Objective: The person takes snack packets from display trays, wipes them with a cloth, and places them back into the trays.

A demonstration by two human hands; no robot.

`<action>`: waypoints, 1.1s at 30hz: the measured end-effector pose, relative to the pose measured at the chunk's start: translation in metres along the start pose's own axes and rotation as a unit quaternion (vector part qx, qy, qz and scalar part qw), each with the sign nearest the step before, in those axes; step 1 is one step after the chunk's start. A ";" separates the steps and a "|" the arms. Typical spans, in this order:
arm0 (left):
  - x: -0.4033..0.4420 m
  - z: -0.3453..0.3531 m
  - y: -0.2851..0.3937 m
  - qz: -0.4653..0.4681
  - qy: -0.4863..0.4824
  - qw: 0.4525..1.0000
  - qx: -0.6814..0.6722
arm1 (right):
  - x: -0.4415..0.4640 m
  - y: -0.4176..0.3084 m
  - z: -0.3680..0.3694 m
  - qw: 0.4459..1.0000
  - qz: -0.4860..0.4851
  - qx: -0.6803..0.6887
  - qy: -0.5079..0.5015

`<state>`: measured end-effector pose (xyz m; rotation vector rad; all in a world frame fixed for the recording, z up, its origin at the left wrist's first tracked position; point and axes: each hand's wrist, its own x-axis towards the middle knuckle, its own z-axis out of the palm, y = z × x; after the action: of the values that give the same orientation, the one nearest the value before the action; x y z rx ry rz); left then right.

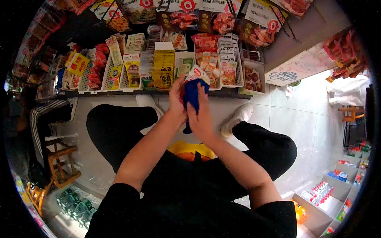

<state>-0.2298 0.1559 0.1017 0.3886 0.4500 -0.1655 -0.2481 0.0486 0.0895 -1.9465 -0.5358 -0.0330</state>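
Note:
In front of the shelf, my left hand (177, 97) is closed around the edge of a snack packet (198, 73) with a white top and a red label. My right hand (201, 117) presses a dark blue cloth (192, 92) against the front of that packet. Most of the packet is hidden by the cloth and my fingers, and the cloth's lower end hangs below my hands. Just behind them stand white baskets (121, 89) filled with snack packets, among them a stack of yellow packets (163, 67).
Large hanging snack bags (183, 18) line the back. Below my hands, between my legs, is a yellow seat or tub (189, 148). A wooden stool (61, 160) and another person's leg (39, 123) are at left. Bottled drinks (77, 204) lie lower left; stocked bins (337, 194) stand lower right.

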 end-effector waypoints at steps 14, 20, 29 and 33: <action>0.003 0.002 -0.029 0.022 -0.008 0.999 0.033 | 0.015 -0.001 -0.017 0.944 0.327 0.038 -0.019; -0.006 0.012 -0.010 0.059 0.051 0.985 0.154 | -0.010 -0.003 0.010 0.993 0.102 0.049 0.020; -0.010 -0.006 -0.048 -0.081 -0.028 0.993 0.078 | 0.041 0.051 -0.030 0.965 0.241 0.066 0.079; -0.016 0.007 -0.051 -0.082 -0.033 0.993 0.081 | 0.039 0.054 -0.035 0.949 0.295 0.085 0.067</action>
<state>-0.2531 0.1072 0.0978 0.5046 0.4042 -0.3748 -0.1847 0.0132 0.0682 -1.8479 0.1446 0.2505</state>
